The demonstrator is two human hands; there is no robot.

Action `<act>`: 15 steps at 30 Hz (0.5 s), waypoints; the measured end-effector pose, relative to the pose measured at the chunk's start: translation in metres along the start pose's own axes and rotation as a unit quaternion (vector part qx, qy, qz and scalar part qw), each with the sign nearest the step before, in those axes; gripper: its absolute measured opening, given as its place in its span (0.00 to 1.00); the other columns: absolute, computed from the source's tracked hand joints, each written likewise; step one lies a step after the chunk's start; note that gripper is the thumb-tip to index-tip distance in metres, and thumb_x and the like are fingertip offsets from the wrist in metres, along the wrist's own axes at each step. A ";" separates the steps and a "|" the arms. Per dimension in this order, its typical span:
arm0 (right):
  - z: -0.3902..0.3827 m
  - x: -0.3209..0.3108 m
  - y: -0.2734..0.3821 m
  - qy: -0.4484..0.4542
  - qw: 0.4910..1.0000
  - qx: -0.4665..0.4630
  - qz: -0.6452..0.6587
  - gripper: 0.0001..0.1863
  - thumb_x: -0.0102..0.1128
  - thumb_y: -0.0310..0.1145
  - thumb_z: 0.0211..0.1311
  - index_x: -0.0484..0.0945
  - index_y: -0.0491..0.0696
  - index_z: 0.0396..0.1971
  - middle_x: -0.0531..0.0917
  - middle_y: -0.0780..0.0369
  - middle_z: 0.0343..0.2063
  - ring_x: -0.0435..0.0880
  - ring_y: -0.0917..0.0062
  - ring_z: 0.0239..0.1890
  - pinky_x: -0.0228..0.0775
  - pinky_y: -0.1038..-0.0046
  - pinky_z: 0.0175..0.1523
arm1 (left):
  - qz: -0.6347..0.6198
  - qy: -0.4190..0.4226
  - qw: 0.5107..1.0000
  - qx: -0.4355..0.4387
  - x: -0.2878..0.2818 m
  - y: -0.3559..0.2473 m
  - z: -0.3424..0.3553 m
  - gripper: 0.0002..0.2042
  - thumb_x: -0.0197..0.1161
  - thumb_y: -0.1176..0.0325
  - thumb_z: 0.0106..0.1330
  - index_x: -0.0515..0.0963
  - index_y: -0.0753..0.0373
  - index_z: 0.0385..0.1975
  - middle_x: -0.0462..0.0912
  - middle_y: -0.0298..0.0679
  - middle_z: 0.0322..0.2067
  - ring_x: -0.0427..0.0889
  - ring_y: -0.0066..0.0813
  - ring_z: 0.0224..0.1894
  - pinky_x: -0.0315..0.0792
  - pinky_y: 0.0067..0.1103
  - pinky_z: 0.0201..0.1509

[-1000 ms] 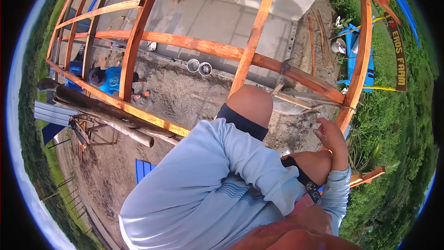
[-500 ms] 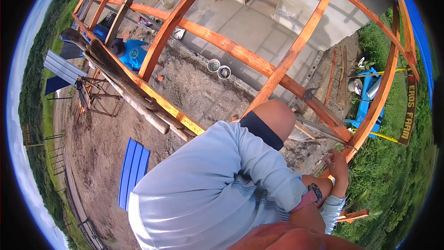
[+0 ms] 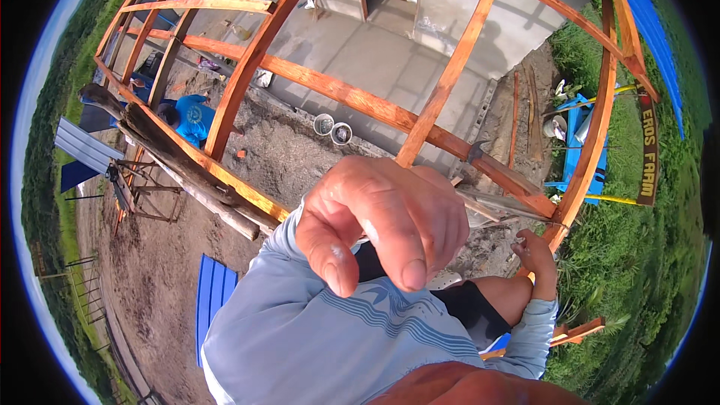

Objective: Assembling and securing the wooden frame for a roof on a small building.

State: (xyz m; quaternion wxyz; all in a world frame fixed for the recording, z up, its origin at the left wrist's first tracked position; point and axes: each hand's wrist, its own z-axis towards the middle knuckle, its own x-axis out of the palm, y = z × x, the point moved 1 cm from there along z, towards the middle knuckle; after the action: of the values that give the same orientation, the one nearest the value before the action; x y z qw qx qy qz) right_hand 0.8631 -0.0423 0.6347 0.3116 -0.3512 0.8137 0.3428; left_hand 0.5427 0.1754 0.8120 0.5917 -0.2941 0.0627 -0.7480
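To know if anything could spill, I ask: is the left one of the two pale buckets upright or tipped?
Upright: seen from above, the left bucket turns its round, open mouth up toward the camera.

The scene is lit by bright daylight from above, beam shadows being cast across the grey floor (image 3: 360, 52) and far wall (image 3: 517, 37), while pale highlights are left on the near hand (image 3: 384, 214) and the timber beams (image 3: 352, 94) are bowed by the black-rimmed, blue-fringed fisheye.
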 end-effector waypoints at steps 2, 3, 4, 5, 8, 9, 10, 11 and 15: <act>0.004 0.003 -0.003 0.006 1.000 -0.002 -0.021 0.19 0.64 0.36 0.48 0.74 0.46 0.40 0.81 0.53 0.29 0.80 0.58 0.36 0.70 0.63 0.40 | -0.007 0.013 1.000 -0.012 0.019 -0.027 0.015 0.09 0.60 0.62 0.61 0.77 0.54 0.39 0.76 0.44 0.25 0.77 0.35 0.26 0.69 0.32 0.33; 0.002 0.003 -0.008 -0.004 1.000 0.009 -0.020 0.19 0.64 0.36 0.48 0.74 0.46 0.40 0.81 0.53 0.29 0.80 0.58 0.36 0.70 0.63 0.40 | -0.002 0.047 0.999 0.001 0.021 -0.026 0.022 0.08 0.60 0.63 0.61 0.77 0.53 0.39 0.76 0.44 0.24 0.77 0.35 0.25 0.69 0.32 0.31; 0.004 0.003 -0.008 -0.001 1.000 0.006 -0.022 0.19 0.64 0.36 0.49 0.74 0.46 0.41 0.80 0.53 0.28 0.80 0.61 0.34 0.70 0.65 0.39 | 0.015 0.078 0.997 0.012 0.026 -0.031 0.029 0.07 0.60 0.63 0.62 0.77 0.52 0.38 0.76 0.44 0.22 0.77 0.34 0.24 0.69 0.33 0.30; 0.006 0.004 -0.008 0.004 1.000 0.002 -0.023 0.19 0.64 0.36 0.49 0.74 0.45 0.42 0.80 0.54 0.27 0.80 0.63 0.32 0.70 0.67 0.39 | 0.015 0.082 0.996 0.012 0.035 -0.032 0.035 0.07 0.60 0.63 0.62 0.77 0.52 0.38 0.76 0.44 0.22 0.77 0.34 0.24 0.69 0.33 0.30; 0.005 0.001 -0.001 -0.013 0.999 -0.012 -0.028 0.19 0.64 0.36 0.50 0.74 0.45 0.42 0.80 0.54 0.28 0.80 0.63 0.33 0.70 0.67 0.39 | 0.031 -0.021 0.986 0.160 0.063 -0.014 0.031 0.15 0.70 0.58 0.51 0.81 0.49 0.39 0.73 0.37 0.17 0.70 0.25 0.16 0.62 0.21 0.22; 0.006 0.001 0.000 -0.014 0.999 -0.013 -0.028 0.19 0.64 0.36 0.50 0.74 0.45 0.42 0.80 0.54 0.28 0.80 0.63 0.33 0.70 0.67 0.39 | 0.031 -0.020 0.986 0.160 0.063 -0.013 0.026 0.15 0.70 0.58 0.51 0.81 0.49 0.39 0.73 0.37 0.17 0.70 0.25 0.16 0.62 0.21 0.22; 0.006 0.001 0.000 -0.017 0.999 -0.016 -0.031 0.19 0.64 0.36 0.50 0.74 0.45 0.41 0.80 0.54 0.27 0.80 0.63 0.33 0.70 0.67 0.39 | 0.033 -0.004 0.987 0.159 0.061 -0.013 0.025 0.15 0.69 0.59 0.52 0.80 0.50 0.39 0.74 0.37 0.18 0.71 0.26 0.16 0.62 0.22 0.22; 0.005 0.000 0.000 -0.020 0.999 -0.020 -0.034 0.19 0.63 0.37 0.50 0.74 0.45 0.41 0.80 0.54 0.27 0.80 0.63 0.33 0.70 0.66 0.40 | 0.034 0.012 0.987 0.158 0.058 -0.013 0.023 0.14 0.69 0.59 0.53 0.80 0.51 0.40 0.74 0.38 0.18 0.72 0.27 0.17 0.62 0.23 0.22; 0.005 0.000 -0.002 -0.027 1.000 -0.016 -0.006 0.18 0.64 0.36 0.49 0.74 0.45 0.41 0.80 0.55 0.26 0.80 0.63 0.32 0.70 0.66 0.39 | -0.016 0.148 0.988 0.042 0.010 -0.022 0.015 0.20 0.59 0.59 0.61 0.73 0.71 0.43 0.75 0.44 0.25 0.75 0.35 0.25 0.68 0.31 0.31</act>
State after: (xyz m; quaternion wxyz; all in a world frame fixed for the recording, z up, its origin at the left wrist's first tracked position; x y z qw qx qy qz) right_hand 0.8660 -0.0390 0.6314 0.3298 -0.3518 0.7975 0.3626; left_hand 0.5305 0.1764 0.8373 0.5757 -0.1561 0.1137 -0.7945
